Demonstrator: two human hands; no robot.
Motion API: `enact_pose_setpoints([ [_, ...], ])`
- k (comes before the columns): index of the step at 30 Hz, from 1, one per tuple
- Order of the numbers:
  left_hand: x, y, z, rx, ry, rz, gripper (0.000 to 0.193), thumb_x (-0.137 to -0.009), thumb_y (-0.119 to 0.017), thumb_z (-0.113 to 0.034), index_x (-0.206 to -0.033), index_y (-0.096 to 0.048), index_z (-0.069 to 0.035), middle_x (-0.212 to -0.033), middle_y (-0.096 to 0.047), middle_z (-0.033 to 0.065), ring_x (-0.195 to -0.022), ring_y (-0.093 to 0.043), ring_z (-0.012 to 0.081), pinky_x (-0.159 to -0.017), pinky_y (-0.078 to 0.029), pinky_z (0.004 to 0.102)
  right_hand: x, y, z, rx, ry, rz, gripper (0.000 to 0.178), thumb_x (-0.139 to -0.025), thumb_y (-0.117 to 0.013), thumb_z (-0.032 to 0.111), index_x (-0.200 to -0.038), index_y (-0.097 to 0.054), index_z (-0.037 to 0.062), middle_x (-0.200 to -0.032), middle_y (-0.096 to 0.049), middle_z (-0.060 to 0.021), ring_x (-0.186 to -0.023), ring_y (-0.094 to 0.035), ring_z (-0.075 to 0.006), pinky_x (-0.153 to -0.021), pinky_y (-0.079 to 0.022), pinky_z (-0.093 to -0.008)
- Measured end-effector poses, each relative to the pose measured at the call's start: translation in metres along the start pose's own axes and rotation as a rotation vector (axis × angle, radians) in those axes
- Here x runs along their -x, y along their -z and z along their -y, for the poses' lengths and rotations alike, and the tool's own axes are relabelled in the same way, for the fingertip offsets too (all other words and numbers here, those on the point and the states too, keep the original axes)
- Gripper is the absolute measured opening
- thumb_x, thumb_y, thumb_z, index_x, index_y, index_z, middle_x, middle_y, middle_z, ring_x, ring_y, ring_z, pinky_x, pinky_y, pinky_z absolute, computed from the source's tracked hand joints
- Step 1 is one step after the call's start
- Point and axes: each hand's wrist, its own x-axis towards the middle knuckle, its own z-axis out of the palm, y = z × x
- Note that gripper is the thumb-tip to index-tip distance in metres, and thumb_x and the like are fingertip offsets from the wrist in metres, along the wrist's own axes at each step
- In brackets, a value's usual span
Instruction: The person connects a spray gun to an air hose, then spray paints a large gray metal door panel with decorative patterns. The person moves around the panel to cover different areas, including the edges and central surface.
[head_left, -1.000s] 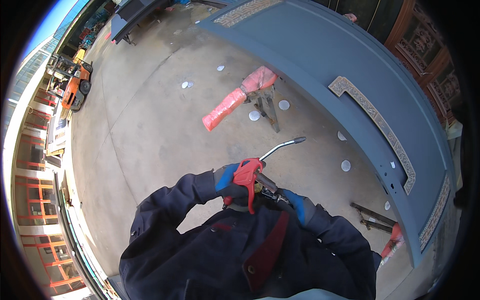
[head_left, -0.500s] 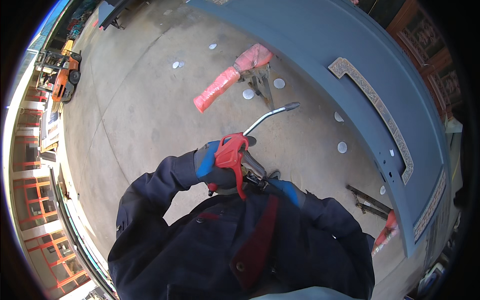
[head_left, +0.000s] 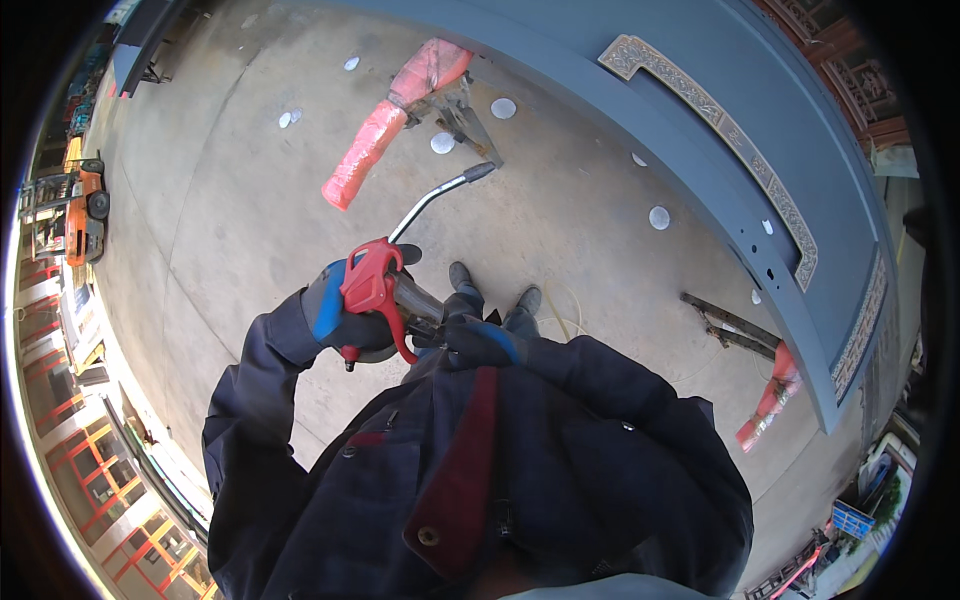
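My left hand [head_left: 348,318], in a blue and dark grey glove, wraps round the red body of an air blow gun [head_left: 370,278]. The gun's bent silver nozzle points up and to the right, ending in a black tip. A dark grey handle slopes down from the red body. At its lower end is my right hand [head_left: 483,342], gloved the same way and closed there; its fingers partly hide what they grip. Both hands are held close in front of my dark jacket [head_left: 590,470].
A large blue-grey panel [head_left: 560,60] with patterned trim [head_left: 740,150] fills the upper right. It rests on stands with pink wrapping [head_left: 370,145]. A thin pale hose [head_left: 570,310] lies on the concrete near my shoes [head_left: 528,298]. An orange forklift [head_left: 85,215] stands far left.
My view has shifted, so the panel and wrapped stand sit further left and higher. My right hand now shows more clearly at the gun's lower end. Both shoes have come into view.
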Motion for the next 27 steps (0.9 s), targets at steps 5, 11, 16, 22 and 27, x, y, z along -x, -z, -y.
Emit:
enact_pose_setpoints([
  [5,-0.009,0.005,0.007,0.064,0.015,-0.017,0.100,-0.067,-0.093,-0.014,-0.150,-0.040,0.002,-0.124,-0.064,0.0118,-0.110,-0.066,0.0237,-0.099,-0.053,0.0383,-0.043,0.000,-0.026,0.218,0.201,0.063,0.034,-0.109,-0.055,0.028,-0.130,-0.061,0.0012,-0.104,-0.068,-0.0058,-0.089,-0.063,-0.0144,-0.084,-0.053,-0.0356],
  [11,-0.013,0.007,0.021,0.110,0.029,-0.045,0.095,-0.072,-0.089,-0.014,-0.151,-0.040,0.002,-0.127,-0.063,0.0134,-0.115,-0.065,0.0265,-0.101,-0.052,0.0391,-0.062,-0.007,-0.019,0.197,0.366,0.126,0.035,-0.109,-0.055,0.024,-0.133,-0.060,-0.0013,-0.108,-0.069,-0.0072,-0.092,-0.064,-0.0159,-0.087,-0.054,-0.0396],
  [16,-0.013,0.010,0.028,0.191,0.042,-0.040,0.093,-0.074,-0.089,-0.017,-0.151,-0.041,0.001,-0.128,-0.063,0.0138,-0.116,-0.064,0.0265,-0.101,-0.052,0.0399,-0.052,0.003,0.028,0.262,0.630,0.240,0.027,-0.103,-0.063,0.022,-0.121,-0.065,0.0004,-0.103,-0.073,-0.0130,-0.087,-0.070,-0.0241,-0.076,-0.057,-0.0411],
  [22,-0.013,0.010,0.032,0.198,0.061,-0.049,0.089,-0.074,-0.087,-0.016,-0.150,-0.043,0.000,-0.129,-0.063,0.0137,-0.117,-0.064,0.0253,-0.101,-0.052,0.0395,-0.071,0.008,0.028,-0.484,0.190,0.918,0.058,-0.105,-0.057,0.037,-0.141,-0.042,-0.0062,-0.126,-0.063,-0.0164,-0.110,-0.065,-0.0219,-0.097,-0.051,-0.0406],
  [27,-0.007,0.014,0.037,0.286,0.089,-0.022,0.089,-0.077,-0.086,-0.017,-0.152,-0.041,0.001,-0.132,-0.061,0.0144,-0.119,-0.063,0.0267,-0.102,-0.051,0.0400,-0.092,-0.007,0.021,-0.223,0.913,0.695,0.035,-0.110,-0.049,0.031,-0.117,-0.068,0.0020,-0.101,-0.071,-0.0128,-0.085,-0.068,-0.0202,-0.079,-0.056,-0.0390],
])
